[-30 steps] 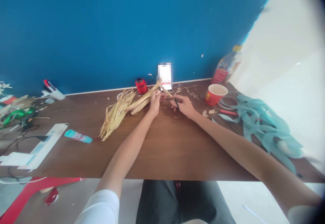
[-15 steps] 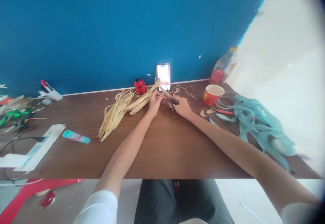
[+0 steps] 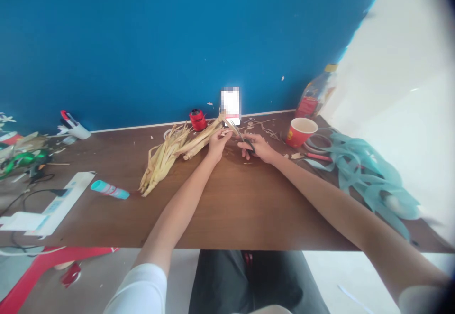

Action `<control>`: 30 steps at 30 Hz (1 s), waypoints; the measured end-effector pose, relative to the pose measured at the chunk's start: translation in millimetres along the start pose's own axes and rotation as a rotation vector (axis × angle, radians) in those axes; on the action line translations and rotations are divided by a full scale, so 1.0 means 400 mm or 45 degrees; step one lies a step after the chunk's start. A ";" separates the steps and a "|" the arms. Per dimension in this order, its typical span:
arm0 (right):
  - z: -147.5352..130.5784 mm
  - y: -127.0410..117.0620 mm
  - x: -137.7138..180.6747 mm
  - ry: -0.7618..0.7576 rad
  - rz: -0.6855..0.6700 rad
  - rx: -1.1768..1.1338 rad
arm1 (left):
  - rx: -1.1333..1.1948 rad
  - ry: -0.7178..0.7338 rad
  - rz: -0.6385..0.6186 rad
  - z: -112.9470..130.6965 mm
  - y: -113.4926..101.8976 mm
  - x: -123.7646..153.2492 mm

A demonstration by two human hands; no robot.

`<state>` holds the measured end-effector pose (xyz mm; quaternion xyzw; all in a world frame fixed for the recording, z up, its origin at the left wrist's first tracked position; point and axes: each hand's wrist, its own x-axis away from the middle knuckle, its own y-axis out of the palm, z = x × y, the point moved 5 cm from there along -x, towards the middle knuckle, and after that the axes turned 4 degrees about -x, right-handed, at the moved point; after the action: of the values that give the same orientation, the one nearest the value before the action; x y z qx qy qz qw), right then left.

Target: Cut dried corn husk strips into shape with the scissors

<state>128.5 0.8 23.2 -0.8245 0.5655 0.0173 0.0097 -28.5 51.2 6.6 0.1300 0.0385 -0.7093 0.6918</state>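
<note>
At a brown table (image 3: 227,205), the right hand (image 3: 261,148) holds scissors (image 3: 250,144) left of the red cup (image 3: 299,137); farther left, the left hand (image 3: 216,145), finger hold unclear, is beside dried husks (image 3: 164,162).

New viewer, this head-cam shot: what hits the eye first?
The blue wall, filling most of the upper view behind the brown table. Then the tangled teal ribbon at the table's right and dried husks left of centre. Centre: right hand holding scissors.
</note>
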 end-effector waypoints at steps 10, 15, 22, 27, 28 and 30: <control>0.000 -0.019 0.002 -0.236 0.395 0.442 | -0.120 0.051 -0.064 0.002 0.011 0.003; 0.004 -0.032 -0.001 -0.260 0.483 0.621 | -0.131 0.028 -0.035 -0.001 0.012 0.003; -0.019 -0.019 0.011 -0.260 0.504 0.797 | -0.008 -0.083 -0.009 -0.014 0.001 -0.005; -0.013 -0.015 0.012 -0.215 0.526 1.035 | 0.003 -0.087 -0.006 -0.014 -0.001 -0.005; -0.009 -0.015 0.010 -0.201 0.531 1.071 | 0.013 -0.097 -0.005 -0.014 -0.001 -0.005; -0.003 -0.015 0.007 -0.185 0.543 1.127 | 0.040 -0.117 0.007 -0.015 -0.002 -0.004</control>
<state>135.0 0.2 24.4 -0.6039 0.6724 -0.1653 0.3947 -28.6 54.0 1.1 0.1084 -0.0047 -0.7132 0.6925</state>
